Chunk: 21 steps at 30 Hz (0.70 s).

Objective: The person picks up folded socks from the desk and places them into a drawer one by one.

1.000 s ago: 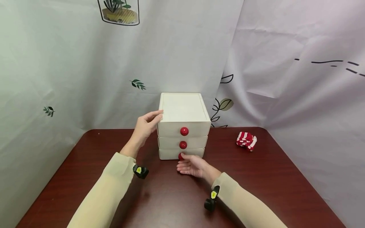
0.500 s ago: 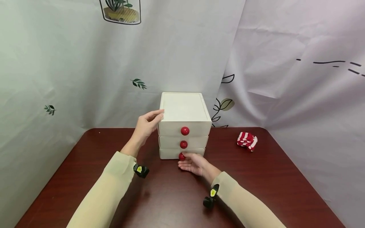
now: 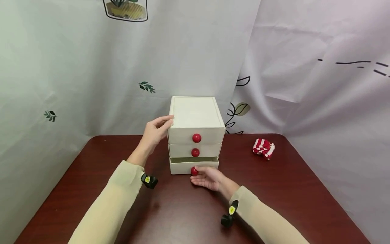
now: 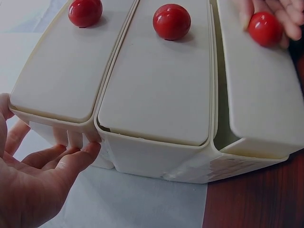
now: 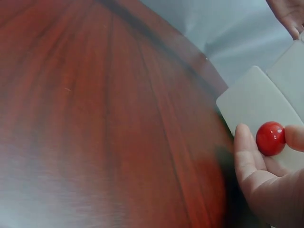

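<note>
A white cabinet (image 3: 197, 112) of three stacked drawers, each with a round red knob, stands at the table's back. My right hand (image 3: 211, 179) pinches the lowest red knob (image 5: 270, 138) between thumb and fingers. The bottom drawer (image 3: 180, 167) is pulled out a little, with a dark gap along its top edge. My left hand (image 3: 153, 133) rests on the cabinet's left side near the top; in the left wrist view its fingertips (image 4: 93, 149) touch the side wall. Both the top drawer (image 4: 56, 71) and the middle drawer (image 4: 156, 85) are closed.
A crumpled red-and-white striped cloth (image 3: 263, 148) lies on the dark red-brown table (image 3: 182, 210), to the cabinet's right. Pale curtain (image 3: 91, 67) with plant drawings hangs behind and at both sides. A black wrist camera is strapped to each cuff.
The bottom drawer has slid out slightly toward me, its knob moving along with my right hand. My left hand stays on the cabinet's side. The striped cloth has not moved.
</note>
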### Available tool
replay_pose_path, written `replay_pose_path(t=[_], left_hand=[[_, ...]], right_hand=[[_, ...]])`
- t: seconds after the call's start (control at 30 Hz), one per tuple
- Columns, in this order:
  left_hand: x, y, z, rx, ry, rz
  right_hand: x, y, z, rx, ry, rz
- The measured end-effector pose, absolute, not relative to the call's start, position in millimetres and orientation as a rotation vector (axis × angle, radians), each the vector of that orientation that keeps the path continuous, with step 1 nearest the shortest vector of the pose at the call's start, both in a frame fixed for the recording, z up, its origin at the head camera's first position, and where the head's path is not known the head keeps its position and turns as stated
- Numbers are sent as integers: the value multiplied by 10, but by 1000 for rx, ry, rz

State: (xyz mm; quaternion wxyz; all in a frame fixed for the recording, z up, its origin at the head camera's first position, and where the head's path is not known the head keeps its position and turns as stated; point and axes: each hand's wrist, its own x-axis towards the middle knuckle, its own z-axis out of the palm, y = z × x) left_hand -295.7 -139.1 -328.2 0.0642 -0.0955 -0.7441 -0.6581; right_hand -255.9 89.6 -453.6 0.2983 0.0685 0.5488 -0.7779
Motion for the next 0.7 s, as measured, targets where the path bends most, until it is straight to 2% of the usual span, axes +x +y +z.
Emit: replay_pose_path(t=[0.7], left_hand=[[-2960,-1410,-3274,-322,-2224,-2050]], right_hand=[[-2047,972,-4510,141,1421,-2052]])
